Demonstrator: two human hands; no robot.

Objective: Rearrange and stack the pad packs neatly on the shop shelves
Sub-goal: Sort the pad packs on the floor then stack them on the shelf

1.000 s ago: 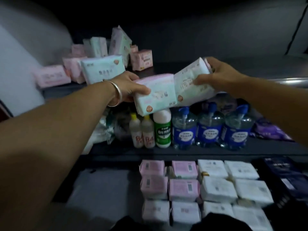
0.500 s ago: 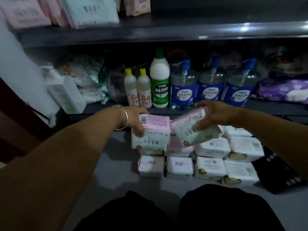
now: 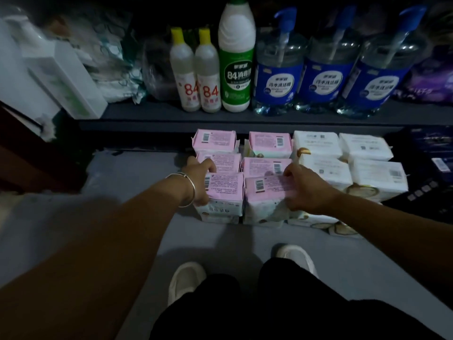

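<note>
Fingers (image 3: 212, 165) of the left hand (image 3: 199, 182), which wears a thin silver bangle (image 3: 190, 190), curl over the far edge of the near-left pink-topped soft plastic pad pack (image 3: 224, 190), clamped on it. This pack sits on top of another at the front of the pink columns on the lowest grey shelf (image 3: 137, 173). Fingers (image 3: 288, 171) of the right hand (image 3: 307, 190) wrap round the right side of the neighbouring pink-topped pad pack (image 3: 264, 190), likewise clamped; the two packs stand just beside each other, tops level. Behind them lie two further rows of pink packs (image 3: 269, 165); to the right, touching, sits a block of white-wrapped pad packs (image 3: 367, 173).

Handling, as judged: the packs appear light, soft and compressible, with slick film wrappers; hold is best taken across opposite side faces, squeezing gently so the wrapper does not crumple or slip.

On the shelf above stand two small yellow-capped bottles (image 3: 196, 82), a green-labelled white bottle (image 3: 236, 60) and three clear blue-labelled pump bottles (image 3: 326, 74).
</note>
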